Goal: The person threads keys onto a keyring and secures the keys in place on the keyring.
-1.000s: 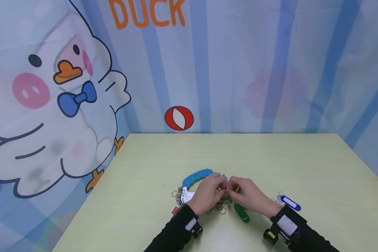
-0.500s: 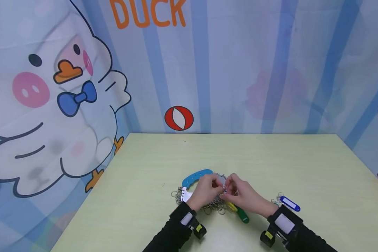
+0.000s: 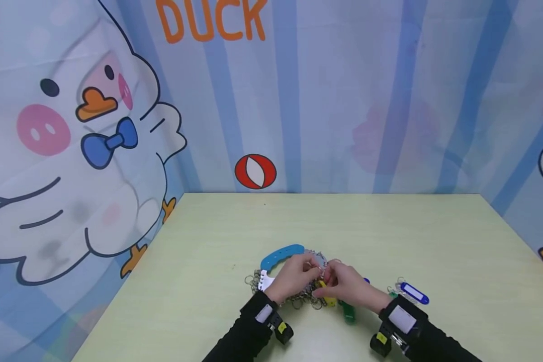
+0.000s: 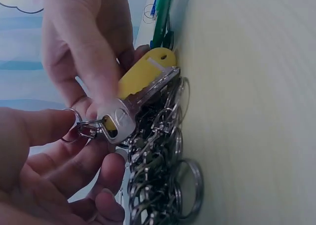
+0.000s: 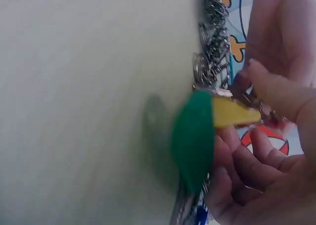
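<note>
Silver metal key (image 4: 133, 103) with a rounded head, held over the pale worktop (image 3: 208, 241), just beside a heap of linked metal rings (image 4: 153, 151); a flat yellow plastic tag (image 4: 143, 79) sits behind it. Of the 2 hands, the left hand (image 3: 294, 276) pinches a thin metal ring (image 4: 79, 117) linked to the key, and the right hand (image 3: 347, 285) pinches the head, thumb on top. A green plastic tag (image 3: 349, 312) (blurred in the right wrist view) is near the right hand.

The green tag (image 5: 193, 141) is blurred in the right wrist view, and the right hand (image 3: 349, 287) hides most of a blue piece (image 3: 366, 280) in the head view.
</note>
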